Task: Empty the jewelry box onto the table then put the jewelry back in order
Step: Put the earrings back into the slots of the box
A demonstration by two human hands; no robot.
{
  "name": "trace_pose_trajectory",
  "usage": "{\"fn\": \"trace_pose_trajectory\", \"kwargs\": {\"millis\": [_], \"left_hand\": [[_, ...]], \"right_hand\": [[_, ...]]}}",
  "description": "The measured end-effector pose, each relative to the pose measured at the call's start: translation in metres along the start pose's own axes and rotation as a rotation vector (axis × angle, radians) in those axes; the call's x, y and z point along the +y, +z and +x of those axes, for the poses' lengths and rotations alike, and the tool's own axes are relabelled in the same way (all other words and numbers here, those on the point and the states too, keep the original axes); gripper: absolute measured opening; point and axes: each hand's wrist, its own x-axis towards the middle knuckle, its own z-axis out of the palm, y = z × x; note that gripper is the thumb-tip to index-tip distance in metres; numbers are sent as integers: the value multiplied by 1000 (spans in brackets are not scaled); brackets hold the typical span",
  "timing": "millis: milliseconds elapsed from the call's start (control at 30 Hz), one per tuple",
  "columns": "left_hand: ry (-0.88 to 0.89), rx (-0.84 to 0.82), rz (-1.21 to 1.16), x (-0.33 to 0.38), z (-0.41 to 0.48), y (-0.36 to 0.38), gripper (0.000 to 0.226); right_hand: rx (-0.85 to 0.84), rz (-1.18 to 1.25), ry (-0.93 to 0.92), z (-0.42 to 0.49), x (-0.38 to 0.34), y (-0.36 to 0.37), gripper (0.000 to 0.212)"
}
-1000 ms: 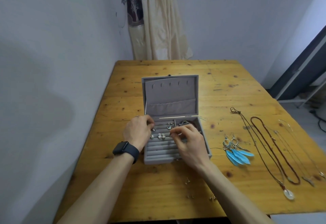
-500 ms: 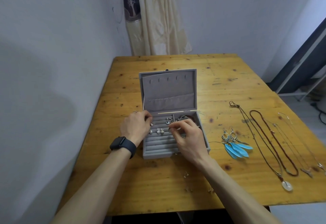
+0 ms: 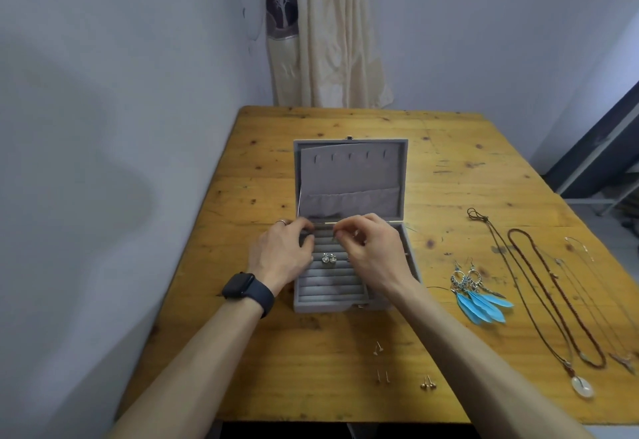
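The grey velvet jewelry box point(image 3: 328, 297) stands open on the wooden table point(image 3: 276, 369), its lid point(image 3: 349, 176) upright. A pair of sparkling stud earrings point(image 3: 328, 258) sits in the ring rolls. My left hand point(image 3: 280, 255), with a ring and a black watch, rests over the tray's back left; its bent fingertips are blurred. My right hand point(image 3: 373, 252) hovers over the back of the tray, thumb and forefinger pinched on a tiny earring that is barely visible. Blue feather earrings point(image 3: 480, 297) and several necklaces point(image 3: 553, 304) lie to the right of the box.
Small pin studs lie on the table in front of the box point(image 3: 378, 347), point(image 3: 383, 376), point(image 3: 428, 383). A white oval pendant point(image 3: 582, 386) lies near the right front edge. The wall runs along the table's left side, and a curtain point(image 3: 325, 34) hangs behind.
Both hands have moved from the middle of the ring rolls toward the hinge at the back of the tray. My right hand's fingers are still pinched and now sit higher.
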Motion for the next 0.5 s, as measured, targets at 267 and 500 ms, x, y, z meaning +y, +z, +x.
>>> {"fn": "trace_pose_trajectory", "kwargs": {"millis": [267,500], "left_hand": [[34,36,52,-9,-8,0,27],[31,38,11,-10,-7,3,25]], "right_hand": [[-186,-196,57,20,-10,12,13],[-249,-328,59,34,-9,25,17]]}}
